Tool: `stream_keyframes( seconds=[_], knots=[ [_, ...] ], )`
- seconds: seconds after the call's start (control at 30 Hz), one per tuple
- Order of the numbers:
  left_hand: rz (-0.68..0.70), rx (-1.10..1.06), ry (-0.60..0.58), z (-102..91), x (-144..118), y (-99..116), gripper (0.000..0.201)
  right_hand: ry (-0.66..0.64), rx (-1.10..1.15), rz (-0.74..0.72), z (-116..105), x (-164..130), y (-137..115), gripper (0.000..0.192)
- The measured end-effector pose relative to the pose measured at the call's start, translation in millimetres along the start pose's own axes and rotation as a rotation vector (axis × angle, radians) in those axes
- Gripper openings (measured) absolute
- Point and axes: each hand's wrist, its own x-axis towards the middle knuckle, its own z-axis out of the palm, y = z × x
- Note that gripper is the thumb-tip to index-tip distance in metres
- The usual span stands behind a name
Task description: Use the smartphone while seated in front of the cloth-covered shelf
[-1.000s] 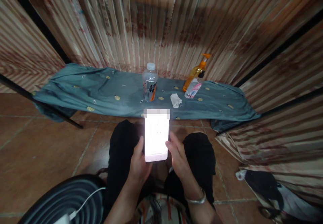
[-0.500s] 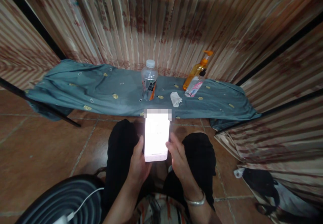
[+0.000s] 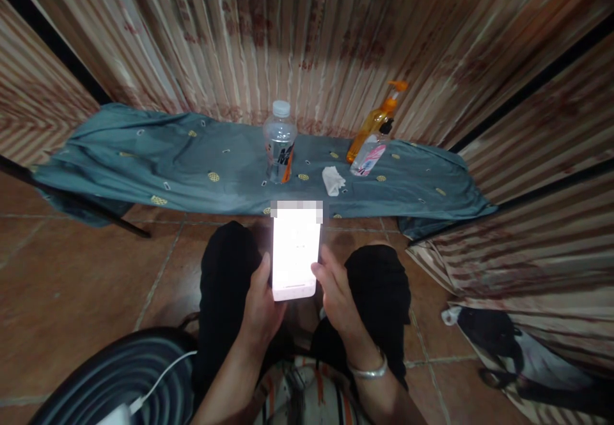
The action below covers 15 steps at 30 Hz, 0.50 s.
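A phone point(image 3: 295, 255) with a bright white screen is held upright over my knees, which are in black trousers. My left hand point(image 3: 261, 303) grips its lower left edge, thumb along the side. My right hand point(image 3: 336, 291) holds the lower right edge with fingers against the side; a silver bracelet point(image 3: 368, 370) sits on that wrist.
A grey-green patterned cloth point(image 3: 167, 163) lies on the tiled floor against a striped curtain. On it stand a clear plastic bottle point(image 3: 279, 140), an orange pump bottle point(image 3: 377, 124), a small pink-white bottle point(image 3: 367, 160) and a crumpled tissue point(image 3: 332, 181). A dark round object with a white cable point(image 3: 125, 380) lies lower left.
The view has tilted slightly, so the cloth and bottles sit higher and a bit left. Both hands still hold the phone the same way.
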Motion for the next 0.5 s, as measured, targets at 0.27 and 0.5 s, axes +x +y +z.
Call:
stream_keyframes(
  seconds=[0.27,0.5],
  knots=[
    [-0.013,-0.007,0.008,2.3,-1.3,1.8,0.039,-0.013,-0.013,-0.019,-0.4,2.7,-3.6,0.019],
    [-0.017,-0.016,0.015,5.0,-5.2,3.6,0.038,-0.019,-0.007,-0.021,-0.6,1.2,-9.1,0.016]
  ],
)
